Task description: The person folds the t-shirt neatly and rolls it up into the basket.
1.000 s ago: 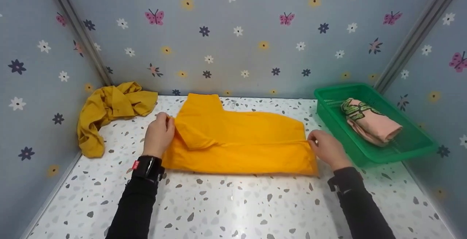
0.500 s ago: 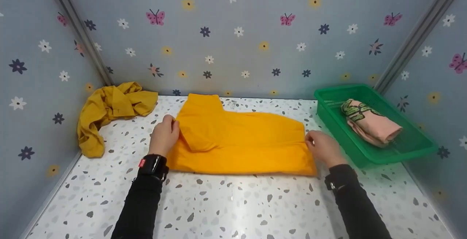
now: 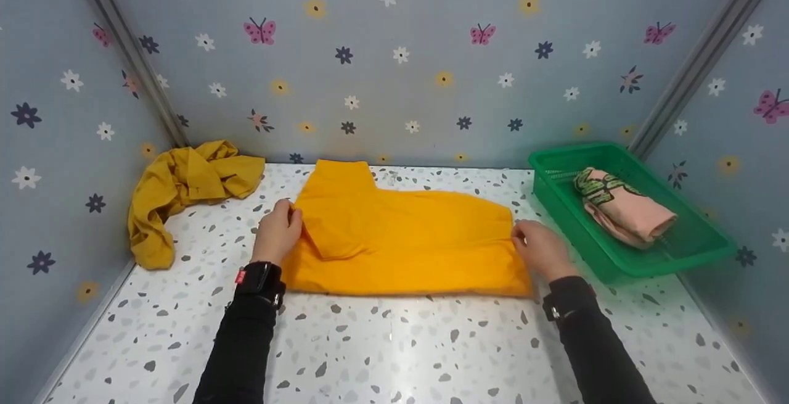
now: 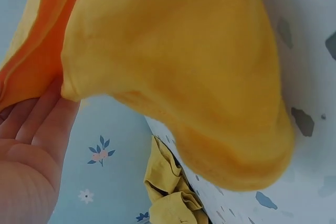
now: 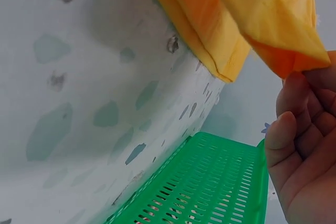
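Left hand point(image 3: 276, 231) and right hand point(image 3: 543, 247) sit slightly nearer each other than a second ago. Between them the yellow garment point(image 3: 410, 237) lies mid-frame on the table point(image 3: 394, 348); each hand pinches one of its edges — the right by thumb and finger. The left fingertips vanish behind fabric, and the green basket point(image 5: 218, 174), low in the right wrist view, is cut off below.

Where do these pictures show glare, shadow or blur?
Head view: pale glare on the table, nearer the camera than the bright yellow cloth; left wrist view: the cloth's rounded lower fold looks slightly blurred; right wrist view: soft shadow on the table beside the cloth.
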Available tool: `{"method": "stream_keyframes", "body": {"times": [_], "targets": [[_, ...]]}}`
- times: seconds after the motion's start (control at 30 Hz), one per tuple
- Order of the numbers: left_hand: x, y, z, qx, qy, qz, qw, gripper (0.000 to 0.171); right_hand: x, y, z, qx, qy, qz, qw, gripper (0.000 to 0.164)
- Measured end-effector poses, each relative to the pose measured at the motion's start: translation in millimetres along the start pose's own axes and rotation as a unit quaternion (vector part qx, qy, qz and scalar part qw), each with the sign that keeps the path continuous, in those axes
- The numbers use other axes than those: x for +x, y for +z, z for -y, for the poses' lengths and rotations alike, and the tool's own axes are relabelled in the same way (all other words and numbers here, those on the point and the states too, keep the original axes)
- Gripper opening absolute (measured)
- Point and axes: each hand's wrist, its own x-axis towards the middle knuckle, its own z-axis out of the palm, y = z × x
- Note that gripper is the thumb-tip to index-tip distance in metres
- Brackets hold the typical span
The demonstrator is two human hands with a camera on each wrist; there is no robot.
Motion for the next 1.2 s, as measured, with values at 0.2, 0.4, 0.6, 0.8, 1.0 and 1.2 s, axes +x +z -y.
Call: {"method": "stream_keyframes", "body": {"times": [0.2, 0.4, 0.6, 0.8, 1.0, 1.2], "targets": [[-0.8, -0.2, 1.9, 0.002, 0.006, 0.004, 1.0000, 0.020, 2.0, 1.7, -0.1, -0.001, 0.001, 0.003, 1.000, 0.005], [-2.0, -1.1, 7.3, 0.024, -0.017, 0.048, 0.9984, 0.044, 2.4, 3.0, -0.3, -0.004, 0.023, 0.009, 1.000, 0.004], [-6.6, -9.1, 21.1, 0.053, -0.033, 0.081, 0.9947, 0.054, -2.7, 0.8, -2.6, -0.010, 0.039, 0.014, 0.999, 0.008], [-20.1, -24.2, 36.0, 0.062, -0.040, 0.106, 0.9917, 0.053, -14.2, -3.2, -6.8, -0.005, 0.029, 0.008, 1.000, 0.007], [-35.7, -37.1, 47.0, 0.073, -0.025, 0.114, 0.9906, 0.043, -30.3, -7.0, -13.3, -0.006, 0.022, 0.008, 1.000, 0.007], [-52.1, -42.8, 55.4, 0.070, -0.014, 0.110, 0.9913, 0.035, -48.4, -7.9, -13.4, -0.016, 0.009, 0.004, 1.000, 0.007]]}}
